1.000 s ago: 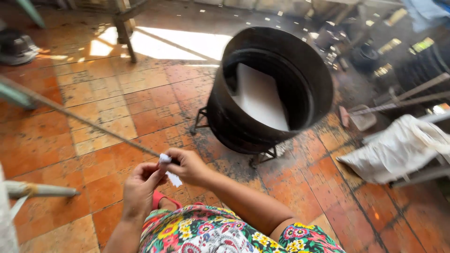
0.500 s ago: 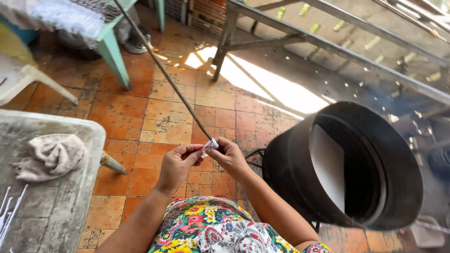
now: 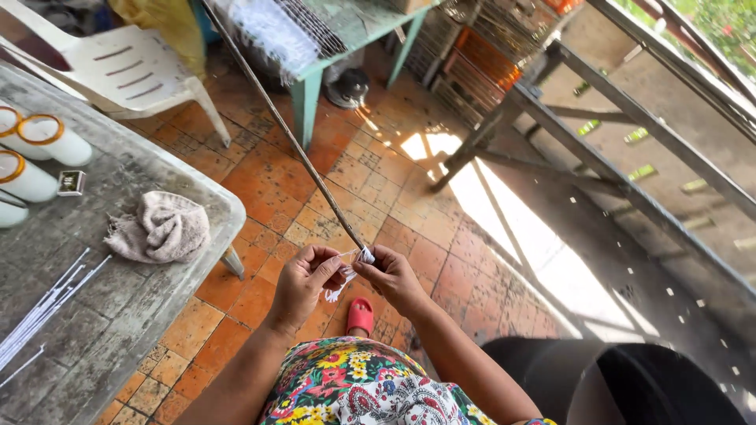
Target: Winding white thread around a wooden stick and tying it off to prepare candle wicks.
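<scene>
Several white cylinders with orange rims stand at the far left of the grey worktop, with a small metal square beside them, a crumpled cloth further along and a bundle of thin white rods near the front edge. Moving right, the left hand is pinched shut on a white string, and the right hand is nipped tight on the wrapped end of a long thin stick that slants up and away toward the green table. Compared with half a second ago, the view has swung left: the black drum now sits only in the bottom right corner, and the worktop fills the left side. Both hands are together at the stick's tip as before, so the winding at that tip looks unfinished. A red sandal shows just below them on the tiled floor.
</scene>
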